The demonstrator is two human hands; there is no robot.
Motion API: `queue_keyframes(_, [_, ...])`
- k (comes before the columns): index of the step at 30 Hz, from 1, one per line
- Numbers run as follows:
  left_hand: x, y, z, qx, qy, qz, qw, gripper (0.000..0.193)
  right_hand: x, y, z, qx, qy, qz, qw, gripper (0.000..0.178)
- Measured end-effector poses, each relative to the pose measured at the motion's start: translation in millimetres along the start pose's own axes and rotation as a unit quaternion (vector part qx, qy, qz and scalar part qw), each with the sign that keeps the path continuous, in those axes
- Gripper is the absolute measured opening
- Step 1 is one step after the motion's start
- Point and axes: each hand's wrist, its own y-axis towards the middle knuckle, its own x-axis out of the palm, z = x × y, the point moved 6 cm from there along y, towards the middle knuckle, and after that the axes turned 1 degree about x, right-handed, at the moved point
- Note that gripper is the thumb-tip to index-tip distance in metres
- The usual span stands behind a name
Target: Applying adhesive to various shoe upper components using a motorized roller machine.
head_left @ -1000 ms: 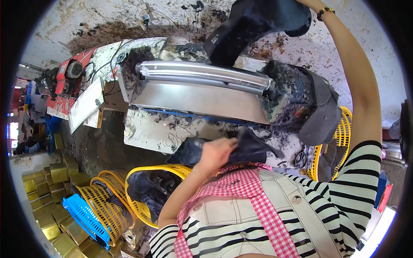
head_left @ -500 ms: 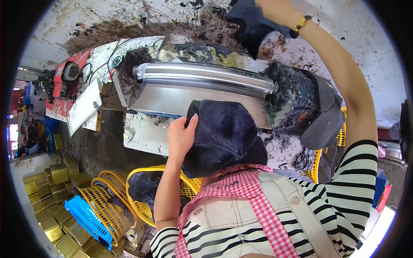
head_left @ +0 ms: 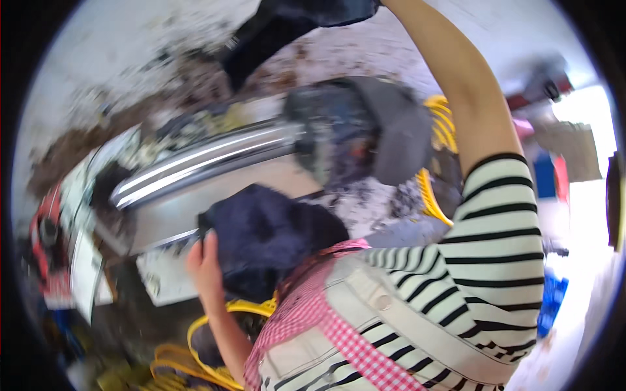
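Currently the left hand (head_left: 205, 264) has thumb and fingers closed on the left edge of a dark navy, fuzzy-surfaced piece of soft material (head_left: 261, 234). Piece spreads right of that hand, up against the pink-and-white checked apron (head_left: 319, 287). Right forearm (head_left: 466, 85) runs up to the top edge; right hand is out of frame, can't tell its grip. Limp, near-black piece (head_left: 293, 16) hangs just left of the right wrist. Beyond the left hand: shiny silver metal roller (head_left: 208, 159), flat silver metal plate (head_left: 173, 205) on its near side. Right of the roller, well apart from the left hand: dark grey flap (head_left: 398, 133). Left of and below the left hand: stained white counter (head_left: 164, 280). Below that hand, beside its forearm: yellow plastic basket (head_left: 254, 306). Motion blur hides finer detail.
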Motion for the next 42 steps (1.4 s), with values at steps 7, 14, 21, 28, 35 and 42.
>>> queue_keyframes(7, [7.8, -15.2, -4.6, -0.013, -0.093, -0.067, 0.993, 0.027, -184.1, -275.5, 187.2, 0.067, -0.321, 0.189, 0.926, 0.01])
queue_keyframes(14, [30.5, -13.9, 9.8, -0.047, -0.103, -0.057, 0.992, 0.028, -85.6, -606.7, 172.0, 0.255, -0.331, -0.241, 0.876, 0.032])
queue_keyframes(21, [13.2, -17.3, 24.2, -0.003, -0.025, -0.035, 0.999, 0.03, 37.8, -652.1, 51.1, 0.48, 0.085, -0.634, 0.6, 0.032])
queue_keyframes(28, [14.2, -5.4, 10.6, 0.11, 0.064, 0.019, 0.992, 0.036, -47.2, -239.7, -243.1, -0.012, 0.362, -0.086, 0.928, 0.034])
queue_keyframes(35, [10.2, -24.1, -10.9, 0.076, -0.06, 0.031, 0.995, 0.027, 166.3, -134.4, -376.4, -0.014, 0.102, -0.068, 0.992, 0.056])
queue_keyframes(42, [5.6, -25.3, -21.1, 0.024, -0.131, 0.015, 0.991, 0.025, 187.6, -95.7, -422.7, -0.035, 0.207, -0.243, 0.947, 0.057])
